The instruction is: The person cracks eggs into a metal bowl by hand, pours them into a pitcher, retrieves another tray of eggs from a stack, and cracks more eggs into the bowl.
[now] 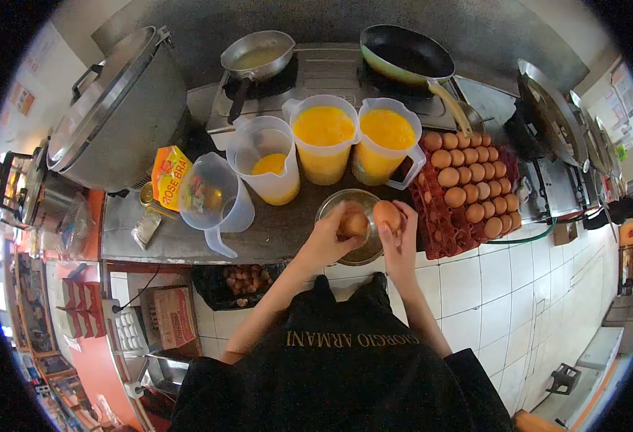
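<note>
My left hand (329,236) is closed around a brown egg (354,224) over the metal bowl (344,196). Close beside it, my right hand (400,234) grips another brown egg (386,213) with the fingertips, near the bowl's right rim. Both eggs look whole, though fingers hide part of each. Behind the bowl stand two plastic jugs full of yellow beaten egg, a middle jug (316,155) and a right jug (375,163). A third jug (248,147) has a little yellow egg at its bottom. Right of my hands, a red egg tray (442,241) carries several brown eggs (477,171).
A clear jug (239,216) and a yellow Rose Bra packet (170,178) stand on the left. A saucepan (257,68) and a frying pan (406,75) sit on the stove behind. A large pot (136,115) is at back left; eggshells (247,279) fill a black bag below.
</note>
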Motion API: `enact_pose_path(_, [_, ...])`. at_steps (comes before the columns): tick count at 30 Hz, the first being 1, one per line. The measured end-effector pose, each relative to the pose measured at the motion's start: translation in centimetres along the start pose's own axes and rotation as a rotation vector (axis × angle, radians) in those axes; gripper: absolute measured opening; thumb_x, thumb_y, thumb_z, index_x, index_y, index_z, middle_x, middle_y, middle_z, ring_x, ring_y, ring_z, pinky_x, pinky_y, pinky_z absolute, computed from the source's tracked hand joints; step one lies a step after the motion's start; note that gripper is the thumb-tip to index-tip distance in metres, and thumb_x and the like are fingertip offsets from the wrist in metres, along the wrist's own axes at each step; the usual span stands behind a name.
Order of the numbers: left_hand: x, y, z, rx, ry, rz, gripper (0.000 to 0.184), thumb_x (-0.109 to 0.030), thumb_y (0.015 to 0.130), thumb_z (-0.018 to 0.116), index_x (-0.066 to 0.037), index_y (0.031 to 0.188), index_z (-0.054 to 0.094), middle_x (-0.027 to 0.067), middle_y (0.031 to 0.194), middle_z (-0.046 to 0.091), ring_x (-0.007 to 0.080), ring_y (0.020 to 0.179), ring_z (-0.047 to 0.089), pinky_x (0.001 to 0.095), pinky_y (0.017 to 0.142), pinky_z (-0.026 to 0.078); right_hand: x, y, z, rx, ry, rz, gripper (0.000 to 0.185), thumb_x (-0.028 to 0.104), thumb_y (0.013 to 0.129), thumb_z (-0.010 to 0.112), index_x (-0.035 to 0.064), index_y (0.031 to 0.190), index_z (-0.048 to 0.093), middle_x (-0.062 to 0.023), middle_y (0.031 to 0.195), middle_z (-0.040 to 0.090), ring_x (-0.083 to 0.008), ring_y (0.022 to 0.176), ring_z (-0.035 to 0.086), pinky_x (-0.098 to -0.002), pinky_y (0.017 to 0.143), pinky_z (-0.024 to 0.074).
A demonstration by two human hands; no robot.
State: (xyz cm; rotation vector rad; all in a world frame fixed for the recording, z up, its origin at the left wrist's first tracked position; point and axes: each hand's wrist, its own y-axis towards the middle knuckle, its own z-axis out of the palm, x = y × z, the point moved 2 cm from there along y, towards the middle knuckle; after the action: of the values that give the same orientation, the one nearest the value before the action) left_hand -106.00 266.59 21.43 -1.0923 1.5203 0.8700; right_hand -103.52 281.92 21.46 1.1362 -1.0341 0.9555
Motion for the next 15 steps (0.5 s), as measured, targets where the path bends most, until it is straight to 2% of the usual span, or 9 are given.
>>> enact_pose_path(1, [1.0, 0.5, -0.1, -0.073, 0.082, 0.193, 0.049, -0.005, 0.071, 0.071, -0.004, 0.116, 0.052, 0.0130, 0.104, 0.061, 0.0244, 0.097, 0.060, 0.0320, 0.084, 0.047, -0.3, 0.3, -0.5, -0.001, -0.001, -0.001, 0.042, 0.021, 0.088, 0.060, -0.0012, 0.121, 0.046, -0.0140, 0.119, 0.051, -0.0218, 0.104, 0.053, -0.0327, 0.088, 0.0434])
enact_pose_path(2, [0.3, 0.8, -0.4, -0.145, 0.163, 0.386, 0.052, -0.008, 0.070, 0.072, -0.006, 0.118, 0.052, 0.0142, 0.104, 0.061, 0.0274, 0.100, 0.059, 0.0335, 0.086, 0.046, -1.1, 0.5, -1.2, 0.079, 0.031, 0.134, 0.043, 0.024, 0.090, 0.059, -0.0014, 0.122, 0.046, -0.0122, 0.116, 0.052, -0.0184, 0.102, 0.053, -0.0300, 0.087, 0.0438])
enact_pose_path(3, [0.0, 1.0, -0.7, -0.142, 0.163, 0.387, 0.052, -0.008, 0.070, 0.072, -0.006, 0.118, 0.052, 0.0142, 0.104, 0.061, 0.0274, 0.100, 0.059, 0.0335, 0.086, 0.046, -1.8, 0.6, -1.5, 0.159, 0.063, 0.270, 0.044, 0.027, 0.091, 0.058, -0.0017, 0.122, 0.047, -0.0104, 0.113, 0.054, -0.0150, 0.100, 0.054, -0.0272, 0.086, 0.0441])
enact_pose_path(4, [-0.5, 1.1, -1.0, -0.088, 0.152, 0.362, 0.051, -0.008, 0.070, 0.073, -0.006, 0.117, 0.053, 0.0146, 0.106, 0.060, 0.0276, 0.103, 0.057, 0.0342, 0.088, 0.045, -2.3, 0.7, -1.5, 0.157, 0.062, 0.269, 0.044, 0.027, 0.091, 0.058, -0.0017, 0.122, 0.047, -0.0104, 0.113, 0.054, -0.0150, 0.100, 0.054, -0.0272, 0.086, 0.0441])
enact_pose_path(6, [-0.8, 1.4, -1.3, -0.034, 0.142, 0.333, 0.051, -0.008, 0.069, 0.073, -0.006, 0.116, 0.054, 0.0149, 0.108, 0.060, 0.0278, 0.105, 0.056, 0.0348, 0.091, 0.044, -3.0, 0.6, -1.3, 0.161, 0.121, 0.443, 0.045, 0.029, 0.090, 0.059, -0.0012, 0.122, 0.049, -0.0109, 0.108, 0.057, -0.0155, 0.096, 0.057, -0.0259, 0.082, 0.0478])
enact_pose_path(10, [0.4, 1.9, -1.3, -0.007, 0.174, 0.338, 0.043, -0.007, 0.067, 0.073, -0.004, 0.108, 0.061, 0.0146, 0.107, 0.061, 0.0290, 0.101, 0.059, 0.0352, 0.089, 0.046, -2.3, 0.9, -0.9, 0.142, 0.049, 0.441, 0.042, 0.023, 0.087, 0.063, -0.0001, 0.120, 0.051, -0.0097, 0.107, 0.059, -0.0147, 0.089, 0.061, -0.0253, 0.076, 0.0515])
enact_pose_path(12, [0.8, 2.0, -1.5, -0.032, 0.193, 0.306, 0.041, -0.007, 0.066, 0.074, -0.003, 0.105, 0.062, 0.0147, 0.107, 0.062, 0.0295, 0.100, 0.059, 0.0354, 0.088, 0.047, -2.2, 1.2, -1.0, 0.266, -0.244, 0.155, 0.041, 0.013, 0.086, 0.065, 0.0012, 0.122, 0.051, -0.0085, 0.105, 0.059, -0.0130, 0.091, 0.061, -0.0238, 0.075, 0.0512])
enact_pose_path(13, [1.3, 2.1, -1.5, -0.034, 0.199, 0.322, 0.041, -0.007, 0.065, 0.074, -0.003, 0.105, 0.062, 0.0149, 0.107, 0.062, 0.0299, 0.099, 0.060, 0.0357, 0.088, 0.047, -2.4, 1.3, -1.1, 0.273, -0.239, 0.155, 0.041, 0.013, 0.086, 0.065, 0.0012, 0.122, 0.051, -0.0085, 0.105, 0.059, -0.0130, 0.091, 0.061, -0.0238, 0.075, 0.0512])
enact_pose_path(15, [2.1, 2.3, -1.4, -0.040, 0.206, 0.336, 0.042, -0.007, 0.065, 0.074, -0.004, 0.105, 0.062, 0.0152, 0.106, 0.062, 0.0302, 0.099, 0.060, 0.0359, 0.087, 0.048, -2.6, 1.6, -1.3, 0.284, -0.359, 0.077, 0.041, 0.006, 0.077, 0.070, 0.0026, 0.116, 0.058, -0.0122, 0.103, 0.063, -0.0151, 0.085, 0.064, -0.0270, 0.071, 0.0537])
